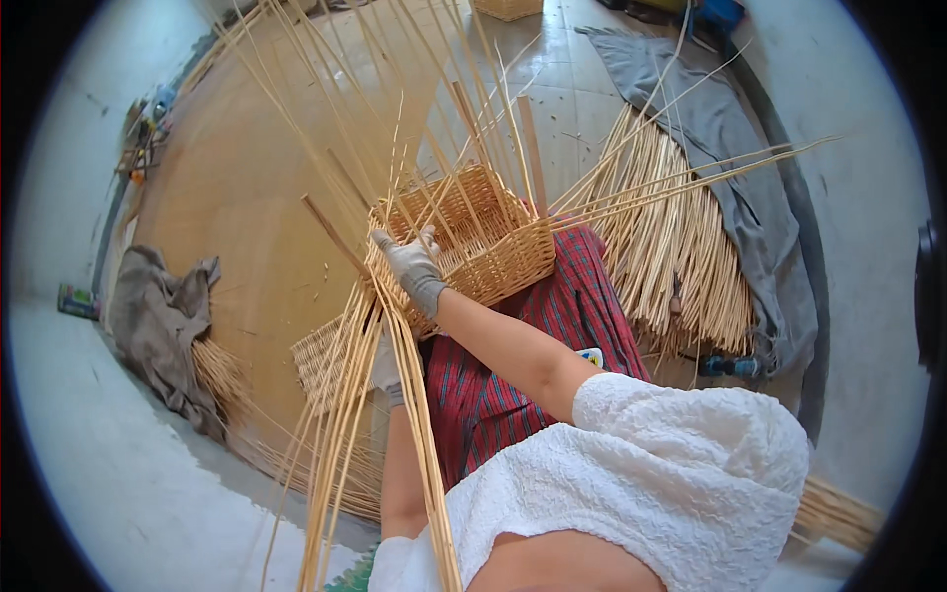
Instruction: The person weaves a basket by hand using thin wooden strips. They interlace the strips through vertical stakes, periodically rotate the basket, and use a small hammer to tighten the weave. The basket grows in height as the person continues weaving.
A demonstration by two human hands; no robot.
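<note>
A rectangular wicker basket [503,264] rests tilted on my lap, over a red striped cloth [602,286]. Long pale strands rise and fan out from its rim, with several thicker wooden stakes [531,148] at its corners. My right hand [409,266], in a pale glove, is closed over the near left part of the rim, thumb on the outside and fingertips among the strands. Below it, my gloved left hand [385,370] is by the basket's outer left corner. A bundle of hanging strands [409,385] and the basket hide its fingers.
A woven wicker piece [318,363] lies left of my left hand. Right of the basket, a large heap of wicker rods [671,247] lies partly under a grey cloth [730,148]. Another grey cloth [163,331] covers rods at the left wall. A second basket [508,8] stands at the far edge.
</note>
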